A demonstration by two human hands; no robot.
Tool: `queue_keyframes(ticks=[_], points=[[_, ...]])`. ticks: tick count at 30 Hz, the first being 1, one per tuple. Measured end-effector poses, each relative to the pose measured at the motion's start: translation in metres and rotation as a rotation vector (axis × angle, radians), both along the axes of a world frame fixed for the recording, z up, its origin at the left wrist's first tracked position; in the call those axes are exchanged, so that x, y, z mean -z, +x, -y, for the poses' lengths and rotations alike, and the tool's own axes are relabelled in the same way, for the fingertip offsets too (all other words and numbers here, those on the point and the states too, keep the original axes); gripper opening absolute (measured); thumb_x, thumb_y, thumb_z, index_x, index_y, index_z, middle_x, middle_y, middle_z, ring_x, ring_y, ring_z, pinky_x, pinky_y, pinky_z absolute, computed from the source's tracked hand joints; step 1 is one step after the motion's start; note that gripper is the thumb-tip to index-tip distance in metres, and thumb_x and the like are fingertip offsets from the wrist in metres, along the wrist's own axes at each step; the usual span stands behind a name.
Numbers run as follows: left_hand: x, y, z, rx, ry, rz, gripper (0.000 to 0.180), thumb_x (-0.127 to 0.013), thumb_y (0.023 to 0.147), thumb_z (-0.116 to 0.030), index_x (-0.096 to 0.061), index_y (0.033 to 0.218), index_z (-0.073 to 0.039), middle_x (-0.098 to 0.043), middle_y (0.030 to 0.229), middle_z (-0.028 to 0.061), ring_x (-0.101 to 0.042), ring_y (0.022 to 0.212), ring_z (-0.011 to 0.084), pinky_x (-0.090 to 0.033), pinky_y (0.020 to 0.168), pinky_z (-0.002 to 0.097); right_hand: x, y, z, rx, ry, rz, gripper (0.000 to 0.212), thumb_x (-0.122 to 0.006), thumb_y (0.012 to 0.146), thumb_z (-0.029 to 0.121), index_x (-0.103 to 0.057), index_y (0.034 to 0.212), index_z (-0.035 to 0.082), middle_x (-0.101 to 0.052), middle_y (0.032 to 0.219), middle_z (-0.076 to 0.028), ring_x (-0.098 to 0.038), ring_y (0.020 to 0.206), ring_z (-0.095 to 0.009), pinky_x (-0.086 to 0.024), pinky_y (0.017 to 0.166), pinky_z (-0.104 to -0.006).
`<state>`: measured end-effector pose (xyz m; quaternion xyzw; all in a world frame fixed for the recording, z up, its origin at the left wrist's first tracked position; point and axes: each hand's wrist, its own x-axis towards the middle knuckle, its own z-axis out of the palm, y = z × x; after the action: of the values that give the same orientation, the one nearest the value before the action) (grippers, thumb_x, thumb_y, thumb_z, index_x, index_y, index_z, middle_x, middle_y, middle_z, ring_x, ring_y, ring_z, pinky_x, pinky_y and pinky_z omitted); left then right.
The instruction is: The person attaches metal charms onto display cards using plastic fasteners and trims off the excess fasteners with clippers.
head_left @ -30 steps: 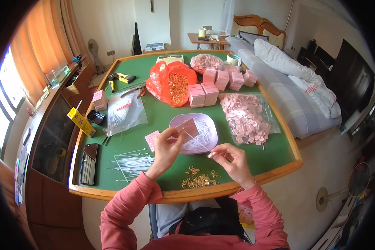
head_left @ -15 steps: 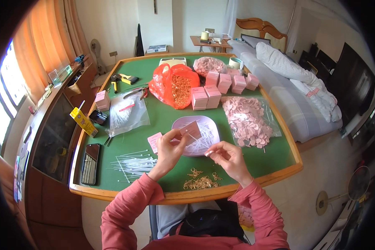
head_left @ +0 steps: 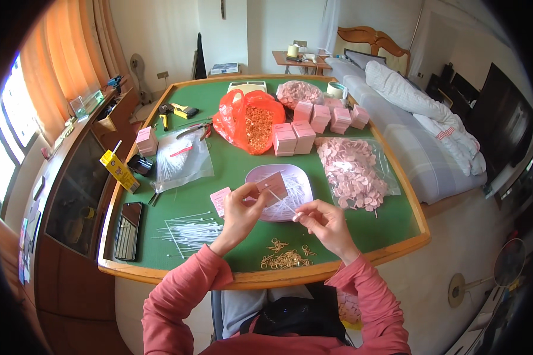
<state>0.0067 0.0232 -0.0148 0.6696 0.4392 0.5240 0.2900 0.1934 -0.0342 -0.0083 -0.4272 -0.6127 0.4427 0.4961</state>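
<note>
1. Left hand pinches a small pink tag, flat and rectangular, above the pale plate at table centre.
2. Right hand grips a thin white plastic tie, its tip meeting the tag's lower edge.
3. Gold pins lie at six o'clock of the hands, loose ties at nine.
4. Pink tag heap sits at two o'clock on the green table.

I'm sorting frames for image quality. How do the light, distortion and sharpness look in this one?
Head view: daylight glares through the orange curtains at left; fisheye bends the table edge and blackens the corners; the left hand, right hand and pink tag are fairly sharp.
</note>
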Motion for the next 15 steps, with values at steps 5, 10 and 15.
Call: queue_keyframes(ticks=[5,10,15], points=[[0.009,0.003,0.004,0.120,-0.067,0.071,0.014,-0.061,0.078,-0.009,-0.060,0.079,0.004,-0.063,0.065,0.0108,-0.062,0.061,0.0136,-0.047,0.055,0.0257,0.001,-0.020,-0.013,0.034,-0.061,-0.189,0.017,-0.059,0.083,0.005,-0.055,0.099,-0.001,-0.064,0.082,-0.005,-0.055,0.064,-0.004,-0.045,0.056,-0.0177],[0.003,0.005,0.015,0.257,-0.026,0.104,0.013,-0.057,0.080,-0.007,-0.060,0.086,0.005,-0.063,0.076,0.0122,-0.064,0.066,0.0159,-0.050,0.059,0.0262,0.007,-0.035,-0.025,0.124,-0.051,-0.303,0.017,-0.061,0.081,0.004,-0.049,0.091,-0.003,-0.064,0.080,-0.010,-0.058,0.061,-0.008,-0.047,0.052,-0.0190],[0.005,0.003,0.010,0.232,-0.038,0.027,0.015,-0.058,0.082,-0.008,-0.056,0.080,0.007,-0.061,0.071,0.0047,-0.058,0.071,0.0080,-0.048,0.063,0.0225,0.013,-0.032,-0.030,0.221,-0.114,-0.232,0.020,-0.067,0.077,0.005,-0.049,0.080,-0.002,-0.060,0.068,-0.006,-0.058,0.056,-0.008,-0.044,0.045,-0.0189]])
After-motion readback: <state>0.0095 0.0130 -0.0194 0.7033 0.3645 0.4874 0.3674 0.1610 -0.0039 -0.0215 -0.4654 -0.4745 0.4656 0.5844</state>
